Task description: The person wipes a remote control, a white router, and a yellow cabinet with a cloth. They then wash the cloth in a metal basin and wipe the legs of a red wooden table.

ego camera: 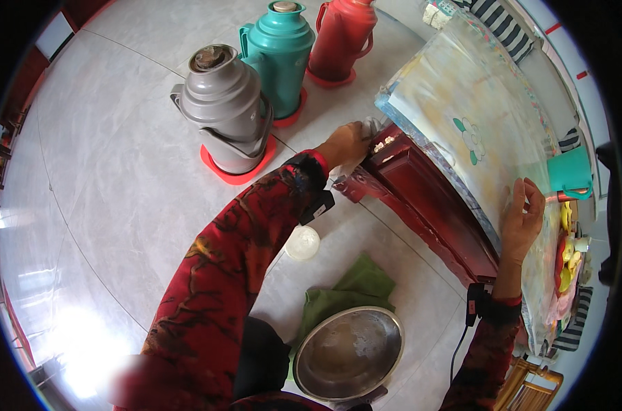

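My left hand (348, 146) grips a whitish cloth (352, 165) against the corner of a dark red wooden table (429, 192). Part of the cloth bunches out past my fingers; the rest is hidden behind the hand. Pale marks like chipped paint show on the wood beside it. My right hand (522, 218) rests at the table's near edge, on a clear plastic sheet over a patterned tablecloth (434, 97). Its fingers are apart, with nothing seen in them. Below, a metal basin (349, 354) holds cloudy, sudsy water and overlaps a green cloth (359, 285) on the floor.
Grey (215, 110), teal (280, 61) and red (341, 41) thermos flasks stand on the tiled floor on red bases. A small white tub (302, 242) sits under my left forearm. On the table are a teal mug (570, 172) and a colourful tray (565, 262).
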Action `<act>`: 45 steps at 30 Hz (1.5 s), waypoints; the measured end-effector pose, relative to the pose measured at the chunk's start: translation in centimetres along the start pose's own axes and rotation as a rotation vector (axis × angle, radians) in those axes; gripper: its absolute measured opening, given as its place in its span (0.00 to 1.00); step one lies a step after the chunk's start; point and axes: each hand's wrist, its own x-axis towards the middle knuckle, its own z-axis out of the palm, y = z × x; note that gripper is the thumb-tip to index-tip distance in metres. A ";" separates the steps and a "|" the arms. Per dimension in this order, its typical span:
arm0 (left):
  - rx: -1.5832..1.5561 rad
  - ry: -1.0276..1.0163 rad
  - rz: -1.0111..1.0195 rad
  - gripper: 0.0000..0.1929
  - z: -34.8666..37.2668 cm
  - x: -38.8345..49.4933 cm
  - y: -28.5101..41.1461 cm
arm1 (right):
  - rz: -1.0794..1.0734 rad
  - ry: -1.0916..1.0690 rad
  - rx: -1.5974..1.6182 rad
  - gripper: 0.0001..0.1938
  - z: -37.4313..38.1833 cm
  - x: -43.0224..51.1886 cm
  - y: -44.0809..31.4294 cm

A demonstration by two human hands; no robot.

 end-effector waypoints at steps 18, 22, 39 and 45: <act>0.026 0.099 0.168 0.16 0.4 -0.4 -0.4 | -0.031 -0.017 0.062 0.13 0.1 0.2 0.7; -0.025 0.094 0.210 0.17 1.6 3.0 -1.6 | -0.047 -0.023 -0.016 0.13 0.3 0.2 0.0; -0.094 -0.033 0.054 0.19 -0.4 -2.9 -0.3 | 0.033 -0.014 0.082 0.13 0.1 0.1 0.4; -0.061 0.076 0.238 0.15 1.2 2.1 -1.9 | 0.025 0.015 0.064 0.14 0.2 0.3 1.2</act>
